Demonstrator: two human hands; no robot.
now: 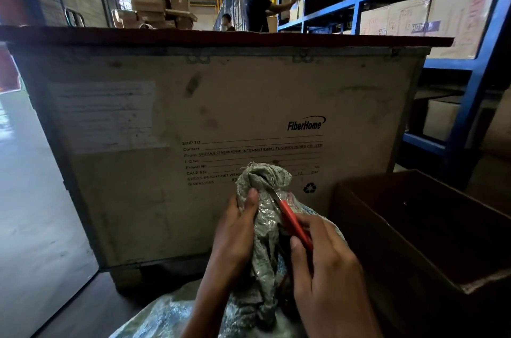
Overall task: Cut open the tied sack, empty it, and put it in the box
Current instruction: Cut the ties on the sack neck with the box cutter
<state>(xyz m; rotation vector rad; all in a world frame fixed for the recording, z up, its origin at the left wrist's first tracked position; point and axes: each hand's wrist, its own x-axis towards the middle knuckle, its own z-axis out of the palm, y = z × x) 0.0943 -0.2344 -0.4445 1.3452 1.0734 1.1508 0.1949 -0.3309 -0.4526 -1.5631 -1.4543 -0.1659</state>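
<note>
A grey-green woven sack (262, 241) stands in front of me with its gathered, tied neck pointing up. My left hand (235, 238) grips the bunched neck from the left. My right hand (326, 263) holds a red-handled cutter (294, 223) whose blade tip touches the neck just under the knot. An open brown cardboard box (431, 268) stands on the floor to the right, its inside dark.
A big wooden crate (221, 116) with printed shipping text fills the view straight ahead. Blue racking (470, 105) loaded with cartons runs along the right. Two persons (257, 3) stand far down the aisle. Pale floor (36, 199) lies to the left.
</note>
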